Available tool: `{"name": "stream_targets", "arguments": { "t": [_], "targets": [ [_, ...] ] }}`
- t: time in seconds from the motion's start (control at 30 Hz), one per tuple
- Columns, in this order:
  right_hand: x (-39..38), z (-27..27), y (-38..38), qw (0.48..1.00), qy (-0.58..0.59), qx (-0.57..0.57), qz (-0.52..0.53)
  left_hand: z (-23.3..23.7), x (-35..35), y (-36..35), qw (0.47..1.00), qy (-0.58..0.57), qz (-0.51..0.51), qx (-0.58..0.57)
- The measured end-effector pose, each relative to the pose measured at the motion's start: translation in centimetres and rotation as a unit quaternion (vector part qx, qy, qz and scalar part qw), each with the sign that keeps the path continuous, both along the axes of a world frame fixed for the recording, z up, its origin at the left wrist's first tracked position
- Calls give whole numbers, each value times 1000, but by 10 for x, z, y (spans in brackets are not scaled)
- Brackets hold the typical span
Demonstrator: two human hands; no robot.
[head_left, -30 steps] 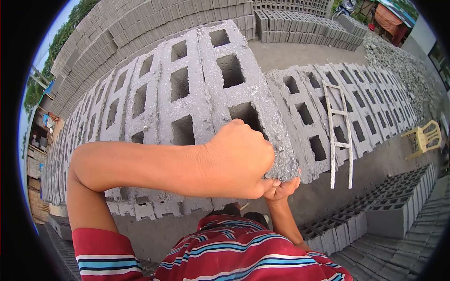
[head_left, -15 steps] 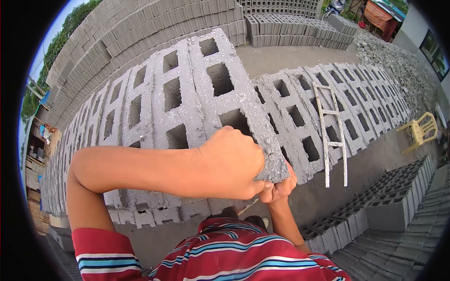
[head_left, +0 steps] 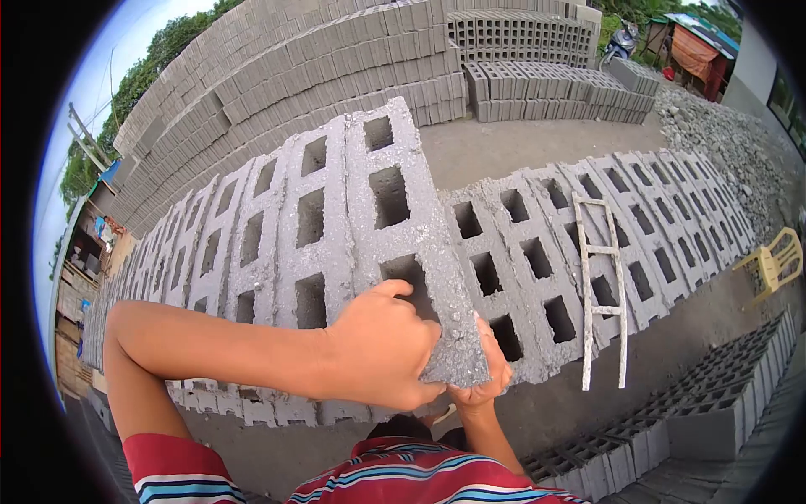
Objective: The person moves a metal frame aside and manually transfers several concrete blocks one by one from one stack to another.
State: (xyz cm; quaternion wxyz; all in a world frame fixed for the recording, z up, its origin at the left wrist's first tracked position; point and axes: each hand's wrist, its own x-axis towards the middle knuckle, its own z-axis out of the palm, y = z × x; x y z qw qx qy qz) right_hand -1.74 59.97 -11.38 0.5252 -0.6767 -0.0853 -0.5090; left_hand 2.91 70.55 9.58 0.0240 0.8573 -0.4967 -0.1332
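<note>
A grey hollow concrete block [head_left: 390, 239] stands at the right end of an upper row of similar blocks, its holes facing up. My left hand [head_left: 378, 344] lies over its near end, with curled fingers at the nearest hole and the thumb under the near edge. My right hand [head_left: 487, 370] grips the same block from the right, fingers along its side face and at the bottom corner. Part of the right hand is hidden behind the block. Left of it, the neighbouring blocks [head_left: 290, 197] stand close together.
A lower row of blocks [head_left: 541, 218] runs off to the right, with a small whitish ladder-like frame [head_left: 603, 311] on it. Tall block stacks [head_left: 336, 67] rise behind. A yellow plastic chair [head_left: 768, 265], rubble [head_left: 714, 126] and more blocks [head_left: 705, 428] are at the right.
The block's near end has shifted left, closer to its neighbours, uncovering more of the lower row. My hands moved with it. The camera view has tilted upward.
</note>
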Motion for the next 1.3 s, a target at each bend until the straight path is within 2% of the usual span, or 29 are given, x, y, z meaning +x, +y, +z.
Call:
{"name": "stream_targets", "arguments": {
  "t": [0.1, 0.17, 0.27, 0.37, 0.47, 0.57, 0.8, 0.97, 1.13, 1.2, 1.3],
  "targets": [
    [-4, 10, -3, 999, 28, -17, -12, 3, 3, -2, 999, 35, -11, 27],
    [-4, 10, -3, 999, 35, -35, -19, -1, 5, -2, 999, 14, -32, 26],
    [-4, 14, -1, 999, 36, -17, -27, 3, 9, -3, 997, 34, -51, 56],
    [-2, -2, 4, 998, 41, -8, -40, 6, 11, -5, 994, 60, -54, 67],
    [-7, 2, 7, 996, 81, 29, -29, 7, 12, -5, 994, 67, -59, 69],
    [-6, -3, 7, 998, 47, 17, -39, 10, 14, -5, 992, 61, -74, 77],
    [-10, -4, 9, 996, 58, 28, -54, 16, 15, -9, 986, 96, -81, 114],
    [-8, -2, 9, 997, 47, 34, -59, 16, 13, -10, 988, 76, -62, 120],
    [-3, -6, 7, 998, 15, 47, -32, 11, 6, -5, 993, 54, -35, 101],
    [-13, 9, 5, 994, 79, 74, 16, 8, 4, -3, 995, 31, -18, 95],
    [-40, 49, -37, 969, 200, -128, 67, 18, 1, -3, 991, 20, -19, 135]
  ]
}}
